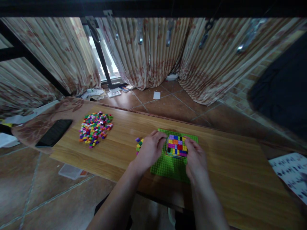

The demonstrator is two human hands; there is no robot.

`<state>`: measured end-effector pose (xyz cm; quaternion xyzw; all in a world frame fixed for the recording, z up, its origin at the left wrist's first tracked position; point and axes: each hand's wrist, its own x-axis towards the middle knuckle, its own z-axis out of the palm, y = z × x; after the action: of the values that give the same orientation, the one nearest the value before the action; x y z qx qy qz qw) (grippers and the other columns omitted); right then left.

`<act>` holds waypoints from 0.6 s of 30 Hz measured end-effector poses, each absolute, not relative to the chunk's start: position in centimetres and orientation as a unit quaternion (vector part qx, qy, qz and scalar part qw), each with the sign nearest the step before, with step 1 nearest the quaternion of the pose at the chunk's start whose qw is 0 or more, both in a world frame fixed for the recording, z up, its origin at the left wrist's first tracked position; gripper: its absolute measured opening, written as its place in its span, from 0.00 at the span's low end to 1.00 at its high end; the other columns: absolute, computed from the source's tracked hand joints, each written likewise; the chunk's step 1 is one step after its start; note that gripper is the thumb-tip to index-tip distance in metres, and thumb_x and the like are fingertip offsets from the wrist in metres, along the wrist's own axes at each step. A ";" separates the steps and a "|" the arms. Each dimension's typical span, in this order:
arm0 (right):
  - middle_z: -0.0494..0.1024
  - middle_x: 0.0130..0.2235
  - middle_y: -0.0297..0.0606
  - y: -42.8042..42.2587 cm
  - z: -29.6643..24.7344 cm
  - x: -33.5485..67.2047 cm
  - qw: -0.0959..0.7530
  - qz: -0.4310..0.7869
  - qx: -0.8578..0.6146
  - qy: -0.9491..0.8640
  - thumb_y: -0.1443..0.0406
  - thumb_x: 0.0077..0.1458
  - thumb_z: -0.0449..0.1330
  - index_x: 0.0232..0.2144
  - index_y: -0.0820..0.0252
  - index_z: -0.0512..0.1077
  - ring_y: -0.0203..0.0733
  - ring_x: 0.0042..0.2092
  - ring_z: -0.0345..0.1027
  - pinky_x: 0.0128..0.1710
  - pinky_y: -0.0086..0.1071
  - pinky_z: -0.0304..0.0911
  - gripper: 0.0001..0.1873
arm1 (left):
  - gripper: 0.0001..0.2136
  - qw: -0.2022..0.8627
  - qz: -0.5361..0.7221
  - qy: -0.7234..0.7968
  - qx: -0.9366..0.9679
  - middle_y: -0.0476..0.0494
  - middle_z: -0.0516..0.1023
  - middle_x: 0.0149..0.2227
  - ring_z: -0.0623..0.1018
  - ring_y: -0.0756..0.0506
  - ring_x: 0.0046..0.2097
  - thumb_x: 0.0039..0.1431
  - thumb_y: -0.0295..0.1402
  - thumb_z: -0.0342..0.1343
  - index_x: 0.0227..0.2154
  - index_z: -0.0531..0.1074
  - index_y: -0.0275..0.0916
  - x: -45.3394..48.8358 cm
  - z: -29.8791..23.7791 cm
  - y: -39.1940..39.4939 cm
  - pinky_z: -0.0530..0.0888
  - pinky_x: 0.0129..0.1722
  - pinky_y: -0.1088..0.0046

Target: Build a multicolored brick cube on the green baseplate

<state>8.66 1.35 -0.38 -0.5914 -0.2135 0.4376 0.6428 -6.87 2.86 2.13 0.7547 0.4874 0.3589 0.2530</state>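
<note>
A green baseplate (pixel 168 167) lies on the wooden table (pixel 120 153) in front of me. On it stands a square block of many-coloured small bricks (pixel 177 146). My left hand (pixel 150 150) curls against the block's left side. My right hand (pixel 195 156) presses against its right side, fingers bent round the edge. A few loose bricks (pixel 139 144) lie just left of my left hand. Farther left on the table sits a heap of loose coloured bricks (pixel 95 128).
A black phone (pixel 54 133) lies at the table's left end. A printed sheet (pixel 291 174) sits at the right edge. Behind the table are a tiled floor, scattered papers (pixel 96 93) and striped curtains. A dark shape fills the upper right.
</note>
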 end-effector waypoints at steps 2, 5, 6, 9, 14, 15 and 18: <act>0.81 0.32 0.32 1.4 -0.4 8.7 0.643 0.440 -0.589 -0.215 0.54 0.41 0.68 0.34 0.58 0.77 0.38 0.32 0.74 0.33 0.31 0.68 0.18 | 0.10 0.263 0.374 0.470 0.755 0.44 0.76 0.37 0.76 0.48 0.40 0.65 0.28 0.49 0.39 0.76 0.39 -6.3 2.1 2.7 0.72 0.42 0.72; 0.80 0.32 0.31 1.3 -0.4 8.7 0.642 0.442 -0.588 -0.217 0.54 0.41 0.68 0.34 0.58 0.77 0.38 0.32 0.73 0.34 0.32 0.68 0.18 | 0.10 0.269 0.387 0.466 0.749 0.44 0.77 0.37 0.76 0.47 0.41 0.64 0.28 0.50 0.39 0.77 0.40 -5.7 2.1 2.6 0.73 0.44 0.72; 0.80 0.32 0.31 1.3 -0.4 8.7 0.642 0.442 -0.588 -0.217 0.54 0.41 0.68 0.34 0.58 0.77 0.38 0.32 0.73 0.34 0.32 0.68 0.18 | 0.09 0.270 0.388 0.468 0.747 0.44 0.77 0.37 0.76 0.47 0.41 0.64 0.28 0.50 0.39 0.77 0.40 -5.6 2.1 2.6 0.73 0.43 0.72; 0.80 0.32 0.31 1.3 -0.4 8.6 0.640 0.441 -0.590 -0.218 0.54 0.41 0.68 0.35 0.58 0.76 0.38 0.33 0.73 0.35 0.33 0.68 0.19 | 0.10 0.278 0.390 0.469 0.742 0.44 0.77 0.37 0.76 0.47 0.40 0.63 0.27 0.51 0.37 0.78 0.40 -5.4 2.2 2.6 0.73 0.42 0.72; 0.81 0.33 0.32 1.3 -0.4 8.6 0.636 0.439 -0.594 -0.222 0.53 0.41 0.67 0.35 0.58 0.77 0.39 0.33 0.74 0.35 0.33 0.68 0.20 | 0.08 0.289 0.395 0.483 0.726 0.45 0.78 0.36 0.76 0.48 0.39 0.60 0.25 0.54 0.36 0.78 0.40 -4.8 1.9 2.7 0.73 0.42 0.72; 0.81 0.33 0.32 1.3 -0.4 8.6 0.637 0.440 -0.593 -0.220 0.53 0.41 0.67 0.35 0.58 0.77 0.39 0.33 0.74 0.35 0.33 0.68 0.20 | 0.08 0.294 0.400 0.491 0.716 0.45 0.78 0.36 0.77 0.48 0.39 0.59 0.25 0.55 0.36 0.78 0.40 -4.7 1.8 2.7 0.73 0.42 0.72; 0.81 0.33 0.32 1.4 -0.4 8.6 0.640 0.442 -0.592 -0.213 0.53 0.40 0.68 0.35 0.58 0.77 0.39 0.34 0.74 0.35 0.33 0.68 0.20 | 0.07 0.318 0.423 0.518 0.672 0.47 0.78 0.36 0.76 0.49 0.38 0.55 0.23 0.58 0.35 0.77 0.39 -4.3 1.3 3.0 0.73 0.41 0.73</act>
<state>8.63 1.35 -0.39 -0.5917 -0.2133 0.4416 0.6398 -4.28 2.99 1.29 0.6720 0.5182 0.4230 0.3179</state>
